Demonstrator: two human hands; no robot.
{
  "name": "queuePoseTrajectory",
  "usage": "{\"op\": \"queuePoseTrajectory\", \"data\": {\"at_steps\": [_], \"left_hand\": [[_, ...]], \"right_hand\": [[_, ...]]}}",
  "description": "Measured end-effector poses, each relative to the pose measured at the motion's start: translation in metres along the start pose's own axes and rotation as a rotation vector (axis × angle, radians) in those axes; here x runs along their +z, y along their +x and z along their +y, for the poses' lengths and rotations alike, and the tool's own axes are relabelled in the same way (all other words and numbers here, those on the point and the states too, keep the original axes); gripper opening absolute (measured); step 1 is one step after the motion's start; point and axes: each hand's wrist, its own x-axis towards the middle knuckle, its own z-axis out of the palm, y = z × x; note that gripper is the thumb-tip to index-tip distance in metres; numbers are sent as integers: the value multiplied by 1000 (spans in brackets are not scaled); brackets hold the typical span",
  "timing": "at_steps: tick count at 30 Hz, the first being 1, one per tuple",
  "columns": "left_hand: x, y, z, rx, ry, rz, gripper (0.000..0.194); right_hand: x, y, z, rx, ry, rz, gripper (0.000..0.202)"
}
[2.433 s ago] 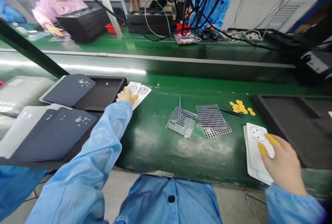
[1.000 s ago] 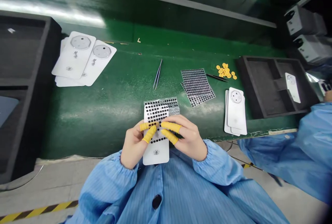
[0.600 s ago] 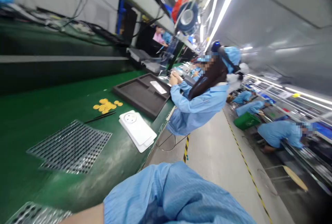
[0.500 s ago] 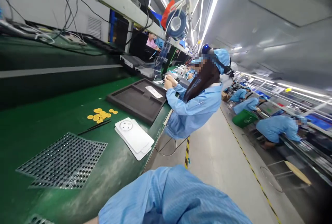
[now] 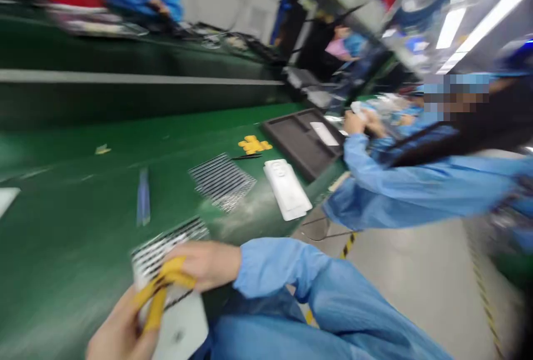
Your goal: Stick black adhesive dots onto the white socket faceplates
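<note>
Swung leftward from half a second ago, the head view brought both hands back into sight, with the white panel (image 5: 179,326) between them at the bottom, left of centre. I saw its long axis run obliquely, the far end pointing away and slightly left, the near end, with a small dark mark, towards the wearer and slightly right. A dotted sheet (image 5: 154,251) covered its far part, one corner jutting past the panel's right side.

The left hand (image 5: 125,326) was pinched onto the dotted sheet, thumb and finger in yellow covers over the panel. The right hand (image 5: 208,265) came from the right, its covered fingers also closed on the sheet; blur hid where exactly the tips met.

Beyond them on the green bench (image 5: 83,260), the blue tweezers (image 5: 144,199) lay pointing roughly straight away from the wearer. To their right I made out the spare dotted sheets (image 5: 222,182), then the black tweezers (image 5: 252,156) just beside the yellow discs (image 5: 252,144). Nearer the bench edge, the stack of white panels (image 5: 287,190) slanted away to the left. Past it sat the dark tray (image 5: 300,140) with a white piece (image 5: 325,134) in it, and beside that a co-worker's sleeve (image 5: 400,179).
</note>
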Motion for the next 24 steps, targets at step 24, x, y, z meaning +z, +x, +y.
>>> {"op": "queuePoseTrajectory", "data": {"at_steps": [24], "left_hand": [[-40, -51, 52, -396, -572, 586, 74]], "right_hand": [[-17, 11, -36, 57, 284, 557, 33]]}}
